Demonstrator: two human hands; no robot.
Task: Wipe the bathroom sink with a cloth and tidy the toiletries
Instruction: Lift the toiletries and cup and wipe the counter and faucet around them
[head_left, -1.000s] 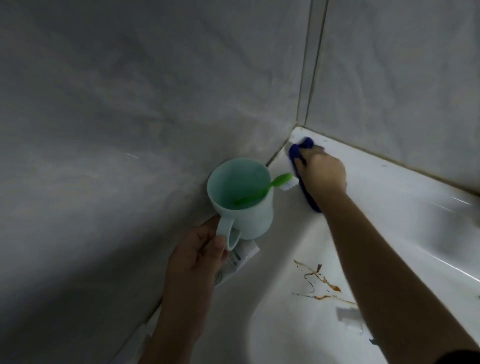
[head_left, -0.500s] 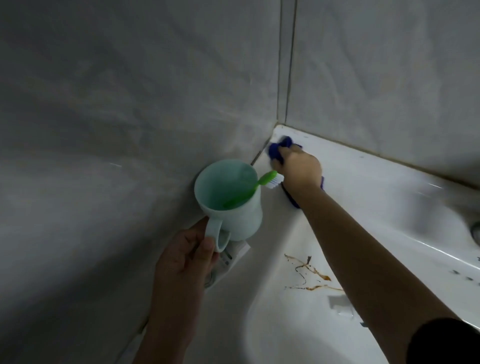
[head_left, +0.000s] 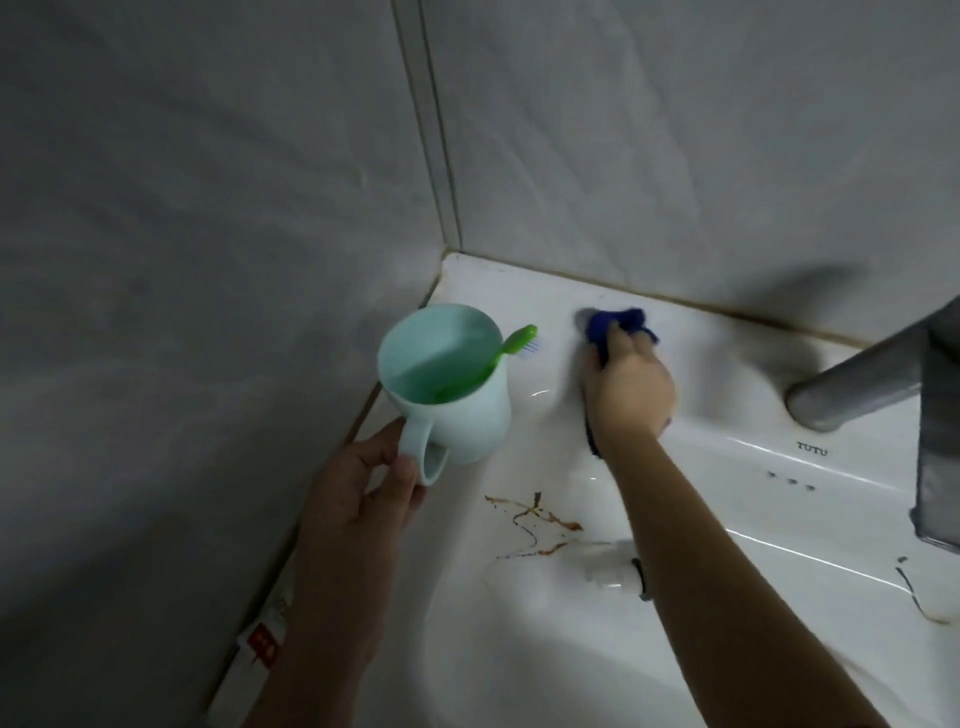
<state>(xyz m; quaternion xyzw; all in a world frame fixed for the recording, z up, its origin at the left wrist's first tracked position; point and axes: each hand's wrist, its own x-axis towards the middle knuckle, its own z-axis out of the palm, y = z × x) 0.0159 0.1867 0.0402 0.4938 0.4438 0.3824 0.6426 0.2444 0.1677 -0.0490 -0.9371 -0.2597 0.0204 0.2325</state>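
My left hand grips the handle of a pale green mug, held above the sink's left rim near the wall. A green toothbrush leans out of the mug, bristles to the right. My right hand presses a blue cloth flat onto the back ledge of the white sink, right of the corner. Brown streaks mark the basin slope below the mug.
A grey tap juts in from the right over the ledge. A toothpaste tube lies along the left rim under my forearm. Grey tiled walls meet in the corner. A small white object sits in the basin.
My right hand slid the cloth out of the back corner to the right along the ledge. The view turned right, bringing the tap into sight. The mug stays lifted.
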